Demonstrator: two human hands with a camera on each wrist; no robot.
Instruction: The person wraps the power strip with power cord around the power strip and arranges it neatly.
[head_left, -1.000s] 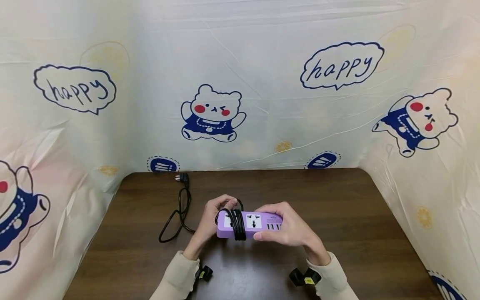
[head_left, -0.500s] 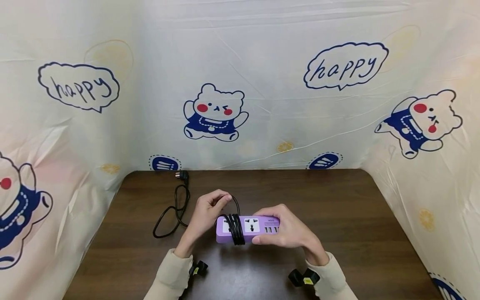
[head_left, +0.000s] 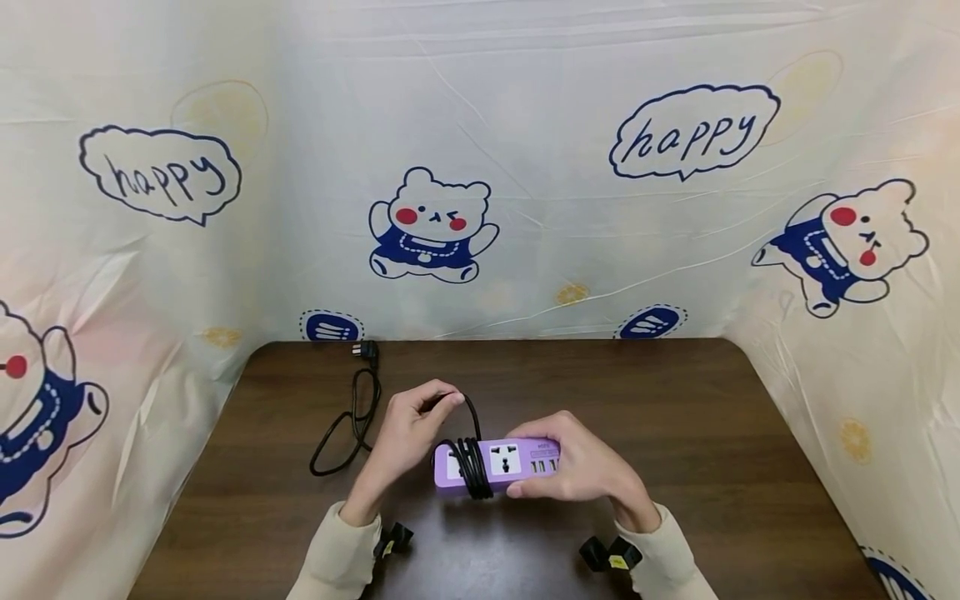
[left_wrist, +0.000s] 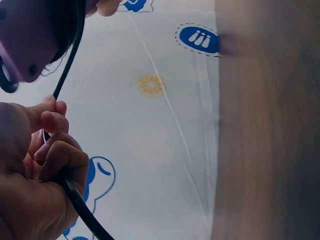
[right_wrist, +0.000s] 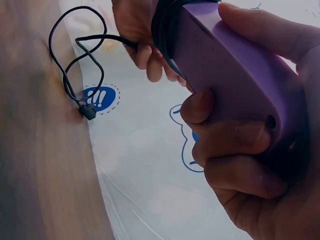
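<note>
A purple power strip [head_left: 525, 467] with white sockets and USB ports is held above the table by my right hand [head_left: 581, 462], thumb in front and fingers behind and beneath. Several turns of its black cord [head_left: 472, 471] are wound around the strip's left part. My left hand [head_left: 412, 425] pinches the cord between thumb and fingers, just left of the strip. In the left wrist view the cord [left_wrist: 80, 205] runs through the curled fingers of that hand. From there the loose end trails left in loops to a black plug [head_left: 367, 352] at the table's back edge.
The brown wooden table [head_left: 675, 392] is bounded at the back and sides by a pale printed cloth [head_left: 547, 242]. Black wrist cameras sit at both cuffs, the left one [head_left: 393, 540] and the right one [head_left: 611, 553].
My left hand has moved left and slightly away from the strip, drawing a stretch of cord with it. The strip has lowered a little in view; the right hand keeps its grip.
</note>
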